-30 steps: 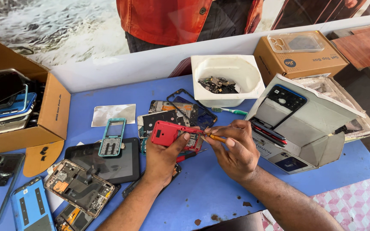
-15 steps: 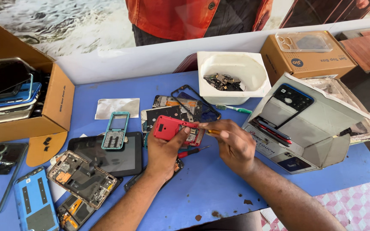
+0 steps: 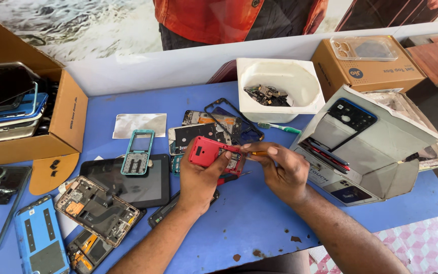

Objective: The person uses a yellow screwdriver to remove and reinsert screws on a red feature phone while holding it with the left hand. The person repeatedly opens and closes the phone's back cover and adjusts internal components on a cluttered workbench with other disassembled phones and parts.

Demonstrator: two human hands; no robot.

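At the near edge of the blue table [image 3: 259, 218], bits of phones lie flat: a blue back cover [image 3: 40, 237] and an open frame [image 3: 97, 209] with little metal parts inside. Some are cut off by the left edge of the view. The left hand [image 3: 201, 178] is curled around a red phone [image 3: 210, 152], thumb on top, holding it up just over the middle of the table. The right hand [image 3: 280, 170] has its fingers pinched shut on a thin tool with an orange handle [image 3: 259, 153]. The tip meets the phone's open side, but the tip itself is too small to see. A dark tablet [image 3: 150, 185] lies left of the hands, with a teal keypad frame [image 3: 137, 152] on its top edge. Farther back sits a white square tub [image 3: 300, 104] with small dark scraps in it. A brown cardboard box [image 3: 64, 119] full of flat screens stands at the far left corner. A person in an orange top [image 3: 209, 18] stands behind the table.
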